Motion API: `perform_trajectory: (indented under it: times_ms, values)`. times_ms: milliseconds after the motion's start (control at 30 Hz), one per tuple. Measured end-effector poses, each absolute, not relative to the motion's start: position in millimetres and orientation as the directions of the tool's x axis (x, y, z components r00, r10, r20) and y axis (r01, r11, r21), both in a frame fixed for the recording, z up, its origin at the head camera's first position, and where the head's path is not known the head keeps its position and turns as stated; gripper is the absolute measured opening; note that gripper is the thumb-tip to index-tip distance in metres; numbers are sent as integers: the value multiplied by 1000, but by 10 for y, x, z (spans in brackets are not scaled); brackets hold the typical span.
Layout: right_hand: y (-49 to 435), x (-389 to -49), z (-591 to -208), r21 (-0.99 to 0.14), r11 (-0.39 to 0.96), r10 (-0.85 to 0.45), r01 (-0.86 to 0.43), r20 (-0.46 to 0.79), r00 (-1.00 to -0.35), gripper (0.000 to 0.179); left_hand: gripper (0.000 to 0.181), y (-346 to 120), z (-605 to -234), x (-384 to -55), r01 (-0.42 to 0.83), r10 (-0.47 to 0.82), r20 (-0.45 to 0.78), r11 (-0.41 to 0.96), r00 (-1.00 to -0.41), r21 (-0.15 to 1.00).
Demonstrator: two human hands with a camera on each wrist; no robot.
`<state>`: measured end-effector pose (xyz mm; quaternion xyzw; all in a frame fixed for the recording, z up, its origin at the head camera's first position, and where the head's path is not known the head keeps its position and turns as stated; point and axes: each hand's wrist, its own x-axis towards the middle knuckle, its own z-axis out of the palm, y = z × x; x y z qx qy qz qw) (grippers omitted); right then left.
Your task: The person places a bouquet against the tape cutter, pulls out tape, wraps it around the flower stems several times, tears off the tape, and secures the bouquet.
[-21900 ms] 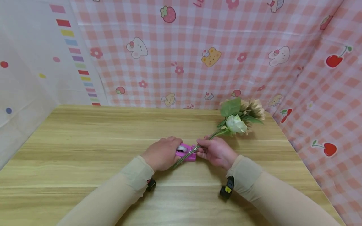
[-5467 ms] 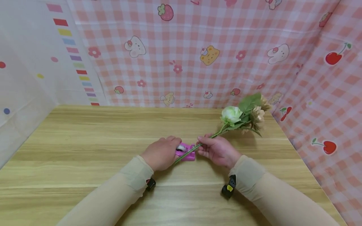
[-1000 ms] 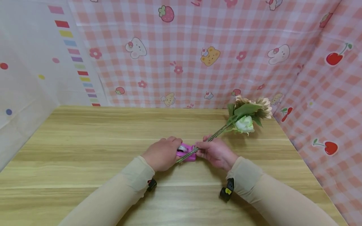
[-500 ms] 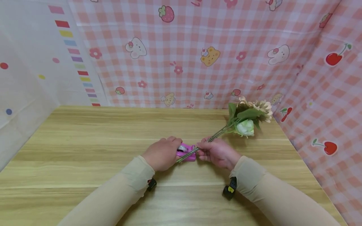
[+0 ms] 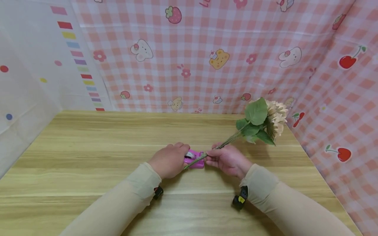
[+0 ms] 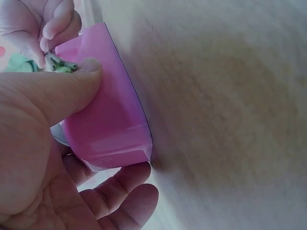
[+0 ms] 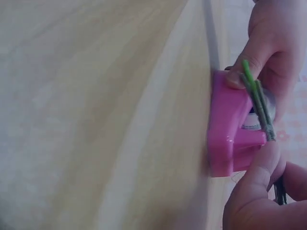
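A pink tape dispenser with a roll of clear tape stands on the wooden table. My left hand grips it from the left, thumb on the near side and fingers beyond, as the left wrist view shows. The right hand pinches a bundle of flower stems between thumb and fingers, just past the dispenser's cutter end. The stems slant across the dispenser, their cut ends near my left thumb. Large beige blooms and green leaves lean to the back right; the pale rose is mostly hidden beneath them.
The wooden table reaches back to a pink checked cloth with printed figures. Another checked cloth borders the right side, and a white dotted cloth the left. Black cameras are strapped at the wrists.
The bouquet has turned about its stems: the pale rose has rolled underneath while a broad leaf and the beige blooms came up. The left hand and tape dispenser have stayed put.
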<state>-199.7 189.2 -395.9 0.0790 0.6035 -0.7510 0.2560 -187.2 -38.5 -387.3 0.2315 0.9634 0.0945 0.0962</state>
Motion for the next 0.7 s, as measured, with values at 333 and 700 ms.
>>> perform_trajectory:
  times_ms: [333, 700]
  values:
    - [1865, -1997, -4031, -878, -161, -251, 451, -406, -879, 24, 49, -395, -3881, -1871, 432, 469, -134, 871, -873, 235]
    - [1858, -2043, -4003, -843, -203, -286, 499, -436, -853, 27, 54, -392, -3890, -1872, 430, 468, -129, 871, -874, 238]
